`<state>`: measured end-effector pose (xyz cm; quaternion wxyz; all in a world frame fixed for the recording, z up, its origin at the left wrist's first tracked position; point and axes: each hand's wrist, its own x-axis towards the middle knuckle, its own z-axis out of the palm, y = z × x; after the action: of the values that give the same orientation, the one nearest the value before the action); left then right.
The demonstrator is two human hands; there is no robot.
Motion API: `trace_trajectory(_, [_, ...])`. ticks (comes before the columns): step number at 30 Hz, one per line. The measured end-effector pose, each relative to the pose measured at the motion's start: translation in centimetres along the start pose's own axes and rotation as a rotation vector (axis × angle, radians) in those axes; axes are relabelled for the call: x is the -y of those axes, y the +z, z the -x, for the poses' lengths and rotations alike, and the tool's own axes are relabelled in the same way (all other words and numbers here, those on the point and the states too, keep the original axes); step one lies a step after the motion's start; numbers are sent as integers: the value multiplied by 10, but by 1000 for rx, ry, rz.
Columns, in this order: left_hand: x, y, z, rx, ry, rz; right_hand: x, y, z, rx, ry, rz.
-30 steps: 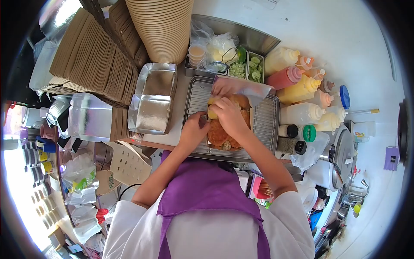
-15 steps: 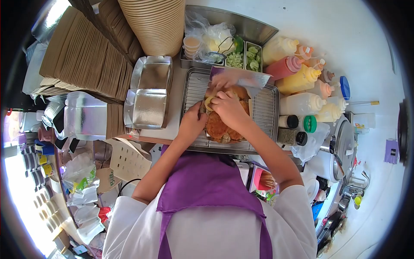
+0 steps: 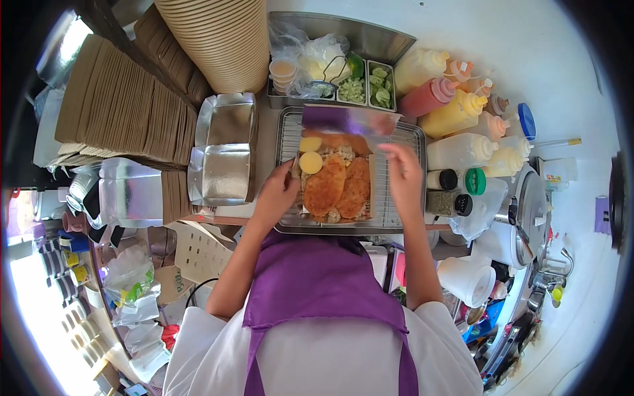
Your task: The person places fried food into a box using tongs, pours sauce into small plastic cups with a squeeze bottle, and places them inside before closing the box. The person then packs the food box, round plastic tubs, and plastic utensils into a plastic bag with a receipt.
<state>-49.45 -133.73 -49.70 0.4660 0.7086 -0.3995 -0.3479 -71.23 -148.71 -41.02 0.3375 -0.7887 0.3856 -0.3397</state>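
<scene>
A foil-lined food box [image 3: 330, 120] with its lid raised stands on a wire rack [image 3: 396, 198] over a metal tray. Two browned fried pieces [image 3: 325, 188] lie in it over a pale, grainy layer, with two round yellow slices [image 3: 311, 162] at the upper left. My left hand [image 3: 277, 195] is at the box's left edge, its fingers curled against the side; whether they grip it is hard to see. My right hand [image 3: 404, 173] is to the right of the box, over the rack, fingers apart and holding nothing.
Two silver trays [image 3: 226, 173] and stacked brown cartons [image 3: 125, 105] are on the left. A tall stack of bowls [image 3: 224, 46] rises behind. Metal tubs of chopped green vegetables [image 3: 351, 91] sit beyond the rack. Sauce bottles [image 3: 462, 153] and shakers [image 3: 444, 203] line the right side.
My right hand has let go of the yellow slices and moved right, off the box, its fingers spreading. Both slices and the fried pieces now show in full. My left hand has shifted slightly left.
</scene>
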Motion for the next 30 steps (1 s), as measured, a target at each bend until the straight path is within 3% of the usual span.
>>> trace_trajectory(2, [5,-2,-4,24,-150,243,-30,-2,18,-163,410,-187])
trace_trajectory(4, [-8,-6,-10,63,-386,587,-55,2,24,-75,593,-407])
trace_trajectory(5, [-6,-3,-15,42,-360,553,-66,4,26,-29,681,-517])
trace_trajectory(13, [-3,17,-31,29,-232,176,-82,30,27,50,605,-514])
trace_trajectory(19, [0,5,-16,213,-99,425,-79,11,37,266,508,-646])
trace_trajectory(22, [-7,4,-17,218,-187,544,-85,13,38,288,513,-788])
trace_trajectory(23, [0,3,-19,218,-39,431,-89,14,37,280,514,-856])
trace_trajectory(25, [8,0,-23,213,254,200,-93,14,40,253,389,-757])
trace_trajectory(28, [-8,-8,0,265,274,-57,-86,8,54,233,259,-479])
trace_trajectory(30, [-28,-17,19,342,124,97,-70,-1,69,257,260,-364])
